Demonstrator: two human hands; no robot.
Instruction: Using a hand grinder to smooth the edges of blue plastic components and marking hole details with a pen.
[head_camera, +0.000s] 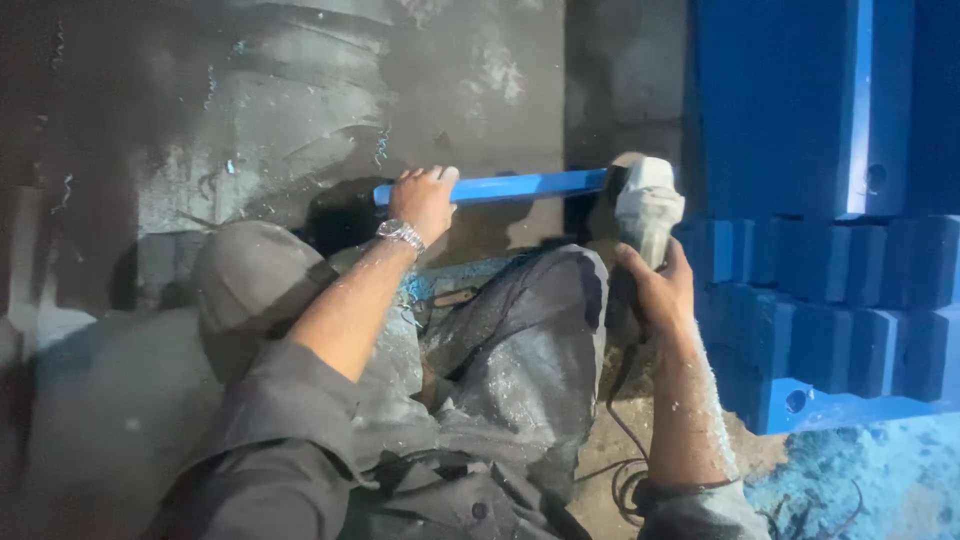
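On a dusty grey floor (120, 420), the left hand (424, 200) wraps fingers round a blue bar (520, 186) at frame centre; the right hand (655, 285) grips a grey power tool (648, 212).

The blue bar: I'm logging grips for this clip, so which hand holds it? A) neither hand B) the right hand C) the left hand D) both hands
C: the left hand, with a watch on its wrist, is closed over the blue bar, while the right hand grips a grey power tool at the bar's far end.
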